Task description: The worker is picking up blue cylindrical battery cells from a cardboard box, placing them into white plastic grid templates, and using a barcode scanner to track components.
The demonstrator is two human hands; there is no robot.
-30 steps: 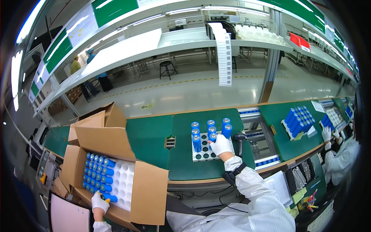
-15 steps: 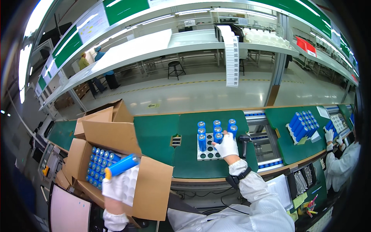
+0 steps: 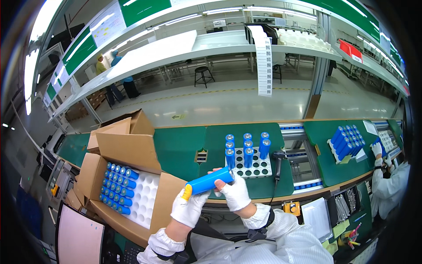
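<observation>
A large blue cylindrical battery cell lies tilted between my two gloved hands, in front of the table edge. My left hand is closed round its left end, with yellow covering on the thumb. At the other end, which has a metal cap, my right hand grips the cell between thumb and fingers. Beyond them a white holder with round holes sits on the green board. Several blue cells stand upright in it, in three rows running away from me.
An open cardboard box at left holds several blue cells beside a white dimpled tray. A black electric screwdriver lies right of the holder. Farther right are a filled cell block and a co-worker's sleeve. A shelf spans above.
My left hand has brought the cell from over the box to the middle. My right hand has come back from the standing cells and taken hold of the cell's capped end.
</observation>
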